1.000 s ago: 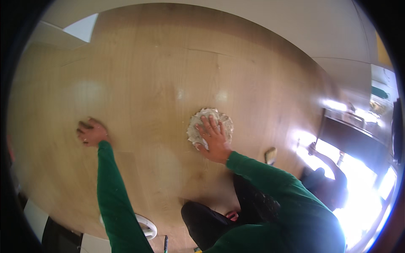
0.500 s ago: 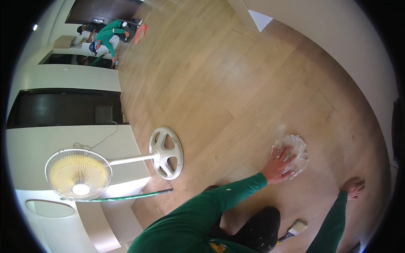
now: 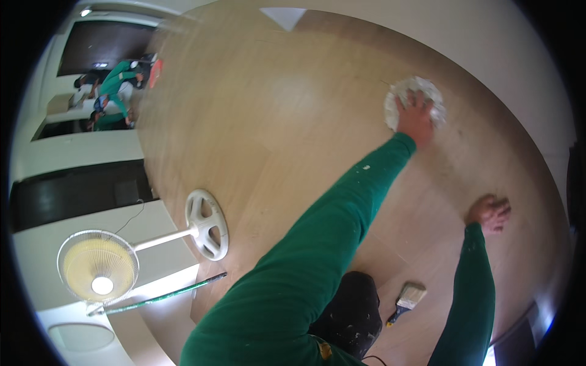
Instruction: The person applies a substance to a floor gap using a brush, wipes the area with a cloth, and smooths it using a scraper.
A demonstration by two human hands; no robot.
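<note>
My left hand presses a round, crumpled white rag against the wood-look floor, fingers spread across its top. The arm in its green sleeve is stretched far forward. To the right and closer to me, my right hand rests on the floor, empty, with the fingers a little bent and apart. A flat paintbrush with pale bristles and a dark handle lies between my knee and my right forearm. Motion blurs both hands slightly.
A white pedestal fan with a spoked base stands at left. Beside it is a green pole. People in green crouch far left near a red object. A pale wall curves along the right.
My left hand has slid the rag forward, farther from me, and that arm has straightened. My right hand is still down on the floor. The whole view has shifted and turned.
</note>
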